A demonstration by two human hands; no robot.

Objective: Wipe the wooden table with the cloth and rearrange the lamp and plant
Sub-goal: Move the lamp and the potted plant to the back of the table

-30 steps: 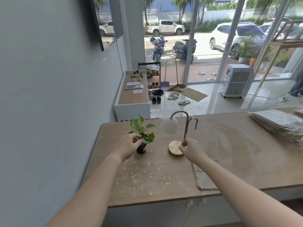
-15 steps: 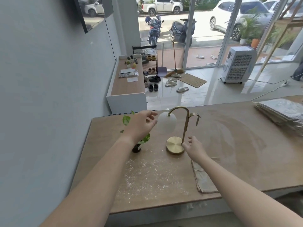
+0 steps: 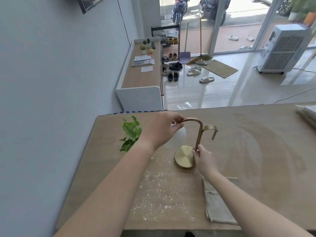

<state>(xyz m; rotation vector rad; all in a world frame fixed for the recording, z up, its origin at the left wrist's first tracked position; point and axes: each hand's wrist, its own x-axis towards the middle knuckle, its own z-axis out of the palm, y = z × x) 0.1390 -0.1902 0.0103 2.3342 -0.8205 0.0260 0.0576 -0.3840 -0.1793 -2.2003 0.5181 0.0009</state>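
Observation:
A brass lamp (image 3: 199,134) with a round base and a white globe shade stands on the wooden table (image 3: 256,151). My left hand (image 3: 160,129) pinches the curved top of its arm, covering most of the shade. My right hand (image 3: 204,159) grips the stem just above the base. The small green plant (image 3: 130,132) stands left of the lamp; my left forearm hides its pot. A folded grey cloth (image 3: 217,204) lies on the table near the front edge, partly under my right forearm. White crumbs (image 3: 159,194) are scattered in front of the lamp.
A grey wall runs along the table's left side. A stack of wrapped sheets (image 3: 307,115) lies at the table's far right. Beyond the table are a low cabinet (image 3: 140,79), shoes on the floor and an air cooler (image 3: 283,50).
My left hand has left the plant and moved right to take hold of the lamp's curved arm. My right hand moved from the base onto the stem. The view tilted down.

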